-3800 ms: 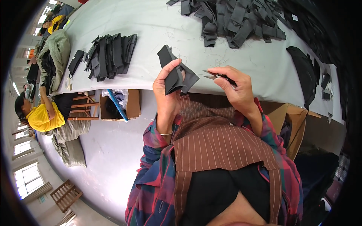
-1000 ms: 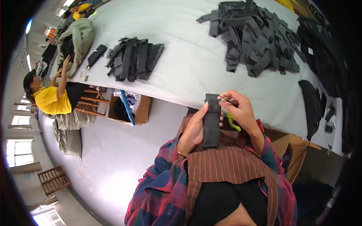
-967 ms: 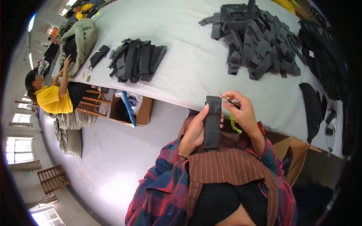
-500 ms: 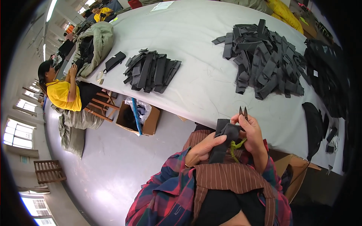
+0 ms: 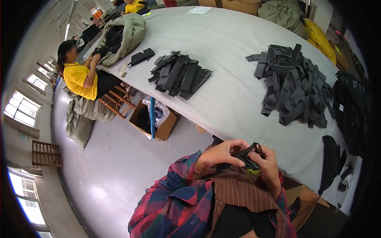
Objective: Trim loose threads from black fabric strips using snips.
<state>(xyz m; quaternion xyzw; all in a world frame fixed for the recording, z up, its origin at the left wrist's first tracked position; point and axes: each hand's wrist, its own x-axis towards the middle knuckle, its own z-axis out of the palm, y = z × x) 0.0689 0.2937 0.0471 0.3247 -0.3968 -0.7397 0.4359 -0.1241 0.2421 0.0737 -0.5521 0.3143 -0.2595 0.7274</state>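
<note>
Over my lap, at the table's near edge, my left hand (image 5: 219, 155) is closed on a dark grey fabric strip (image 5: 247, 159), thumb on top. My right hand (image 5: 268, 164) is closed around a pair of thread snips, with its dark blades (image 5: 258, 149) showing above the fingers next to the strip's raised edge. A yellow-green cloth tie (image 5: 253, 173) hangs below the right fingers. Part of the strip and most of the snips are hidden by my fingers. A small pile of grey strips (image 5: 180, 77) lies ahead to the left, a larger heap (image 5: 293, 87) to the right.
On the white-covered table (image 5: 226, 79) lie a black pouch (image 5: 141, 57), a tape roll (image 5: 122, 68) and black bags (image 5: 349, 115) at right. A cardboard box (image 5: 168, 126) stands below its left edge. A person in yellow (image 5: 81, 79) sits at left beside an open sack (image 5: 133, 35).
My hands have drawn closer together and lower, bringing the snips against the strip, which is now folded up between the fingers. The whole view has shifted, so the table appears lower and further right.
</note>
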